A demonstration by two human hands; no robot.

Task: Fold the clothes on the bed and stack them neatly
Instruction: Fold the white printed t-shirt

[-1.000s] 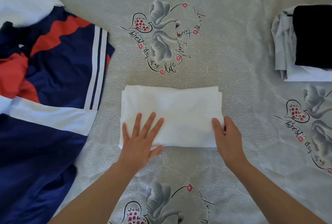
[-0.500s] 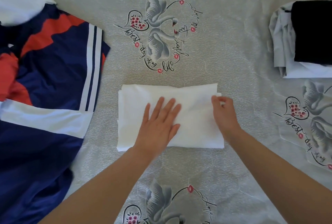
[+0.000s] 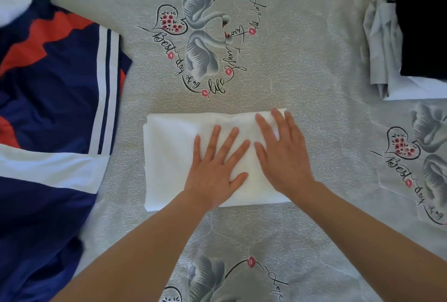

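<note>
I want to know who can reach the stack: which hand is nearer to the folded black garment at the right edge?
Right. The right hand lies flat on the folded white cloth, nearer the folded black garment; the left hand lies farther left.

Your two forearms reach in bare from the bottom edge, with no sleeve over either one. Your left hand [image 3: 215, 168] and right hand [image 3: 283, 154] are bare too: fingers uncovered, short plain nails, wrists free of any band as far as the view shows.
</note>
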